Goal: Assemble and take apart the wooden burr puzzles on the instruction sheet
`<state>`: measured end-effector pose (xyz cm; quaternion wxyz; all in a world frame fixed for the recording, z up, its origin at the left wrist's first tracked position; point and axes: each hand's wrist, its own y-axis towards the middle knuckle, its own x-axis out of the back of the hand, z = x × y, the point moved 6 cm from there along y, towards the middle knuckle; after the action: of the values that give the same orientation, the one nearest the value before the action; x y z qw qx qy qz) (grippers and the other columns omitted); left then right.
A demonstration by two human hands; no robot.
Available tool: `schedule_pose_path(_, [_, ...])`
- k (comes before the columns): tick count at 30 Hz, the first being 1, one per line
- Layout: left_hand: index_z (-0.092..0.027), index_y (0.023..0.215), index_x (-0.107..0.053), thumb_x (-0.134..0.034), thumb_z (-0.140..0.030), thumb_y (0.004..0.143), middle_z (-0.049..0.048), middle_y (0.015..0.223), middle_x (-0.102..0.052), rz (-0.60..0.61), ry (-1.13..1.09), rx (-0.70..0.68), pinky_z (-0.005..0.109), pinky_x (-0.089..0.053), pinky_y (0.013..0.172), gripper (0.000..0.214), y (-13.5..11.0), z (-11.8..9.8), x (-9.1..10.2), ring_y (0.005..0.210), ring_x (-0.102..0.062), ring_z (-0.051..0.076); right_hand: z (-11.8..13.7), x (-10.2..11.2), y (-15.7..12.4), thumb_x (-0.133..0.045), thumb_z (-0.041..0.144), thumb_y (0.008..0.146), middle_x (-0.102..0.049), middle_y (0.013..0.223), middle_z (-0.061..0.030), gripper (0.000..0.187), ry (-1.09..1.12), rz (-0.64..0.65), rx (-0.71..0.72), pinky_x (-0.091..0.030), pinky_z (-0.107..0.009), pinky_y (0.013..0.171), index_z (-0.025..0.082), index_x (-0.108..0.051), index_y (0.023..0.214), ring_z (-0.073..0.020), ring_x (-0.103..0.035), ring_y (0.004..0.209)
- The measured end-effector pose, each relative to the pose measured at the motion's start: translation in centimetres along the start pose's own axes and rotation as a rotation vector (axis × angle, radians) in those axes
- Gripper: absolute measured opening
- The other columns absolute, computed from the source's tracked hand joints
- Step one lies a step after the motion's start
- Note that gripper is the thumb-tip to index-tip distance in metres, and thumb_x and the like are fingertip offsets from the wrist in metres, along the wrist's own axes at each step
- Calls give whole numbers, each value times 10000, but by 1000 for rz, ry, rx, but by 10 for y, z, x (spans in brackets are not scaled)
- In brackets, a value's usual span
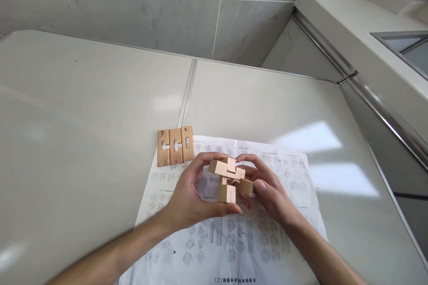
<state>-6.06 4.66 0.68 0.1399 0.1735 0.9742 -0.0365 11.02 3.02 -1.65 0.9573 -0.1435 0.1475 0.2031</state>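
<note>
My left hand (190,193) is closed round a partly interlocked wooden burr puzzle (222,169), thumb under its lower block and fingers behind the top. Its light, notched bars cross one another, and a gap shows between them. On the right side, my right hand (274,193) pinches a wooden puzzle piece (246,187) under its thumb, with a dark mark at the piece's end. That piece touches or enters the puzzle; the join is hidden. The right fingers reach behind the puzzle. Both hands are above a printed paper sheet (297,209).
Three flat wooden pieces (175,156) with cut-out slots, numbered 3, 1 and 2, lie side by side at the sheet's upper left corner. The glossy white table (83,111) has a seam across it. A tiled wall (117,18) stands behind, and a white counter (354,22) rises at right.
</note>
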Motion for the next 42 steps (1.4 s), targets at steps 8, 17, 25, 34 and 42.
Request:
schedule_pose_path(8, [-266, 1277, -665, -976, -565, 700, 108, 1288, -675, -56, 8, 74, 456, -515, 1072, 721, 2, 8, 10, 1238, -629, 310, 8, 7, -3, -730, 602, 967, -717, 1145, -95, 501, -180, -131, 95, -533, -284, 576, 283, -566, 1317, -160, -606, 709])
schedule_pose_path(17, [-219, 1282, -667, -784, -727, 842, 138, 1309, -734, -41, 11, 88, 476, -523, 1151, 682, 3, -2, 5, 1299, -656, 332, 20, 21, -6, -754, 478, 962, -758, 980, -61, 409, -637, -422, 196, -586, -367, 686, 263, -596, 1271, -212, -677, 756])
schedule_pose_path(25, [-233, 1286, -700, -712, -729, 904, 117, 1347, -726, -1, 66, 71, 446, -543, 1142, 626, 4, -4, 3, 1309, -658, 320, 22, 13, -4, -765, 459, 940, -745, 1106, -101, 476, -1092, -408, 353, -581, -467, 831, 252, -570, 1322, -286, -692, 963])
schedule_pose_path(34, [-254, 1348, -705, -679, -728, 931, 101, 1412, -715, 30, 106, 89, 469, -539, 1158, 632, 4, -2, 2, 1355, -642, 345, 18, 5, -1, -742, 400, 991, -717, 1269, -130, 506, -1204, -309, 416, -582, -515, 945, 267, -509, 1419, -326, -667, 1149])
schedule_pose_path(42, [-263, 1390, -694, -597, -750, 968, 112, 1473, -683, 51, 134, 117, 482, -500, 1191, 652, 2, 1, 2, 1388, -623, 361, 20, 1, 0, -727, 335, 1001, -698, 1332, -118, 524, -1228, -305, 444, -571, -570, 1010, 294, -484, 1464, -339, -628, 1235])
